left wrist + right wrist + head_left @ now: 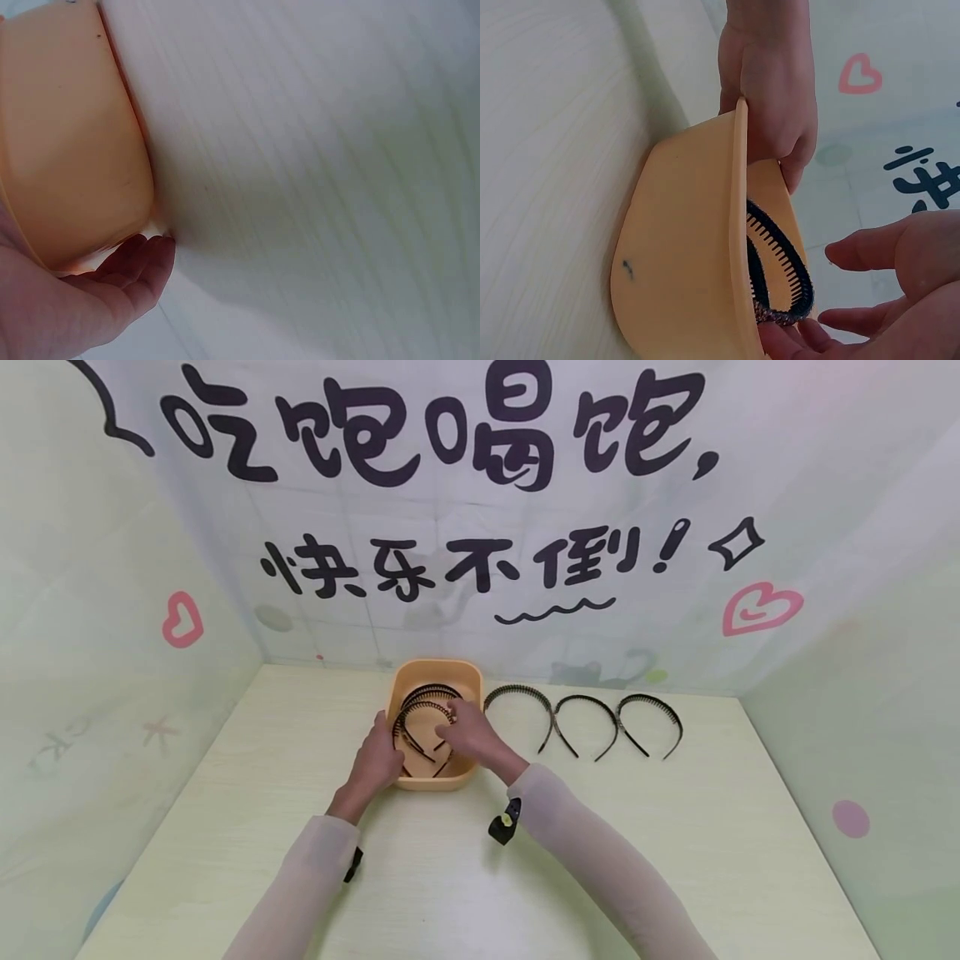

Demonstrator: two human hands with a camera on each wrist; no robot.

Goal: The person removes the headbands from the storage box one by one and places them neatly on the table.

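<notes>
An orange plastic bin (431,783) holds several dark toothed headbands (427,704). My left hand (378,753) grips the bin's left wall, with fingers along the outside in the left wrist view. Over the bin's right side reaches my right hand (474,732), its fingertips dipping inside. In the right wrist view, thumb and fingers stand apart beside a black headband (784,259) with a speckled outer band. Some fingertips lie close against that headband, partly hidden by the bin's rim; I cannot tell whether they touch it.
On the pale table (480,877), right of the bin, three headbands lie in a row: a left one (519,688), a middle one (587,698) and a right one (651,698). Printed cloth walls (450,635) close in the table at back and sides.
</notes>
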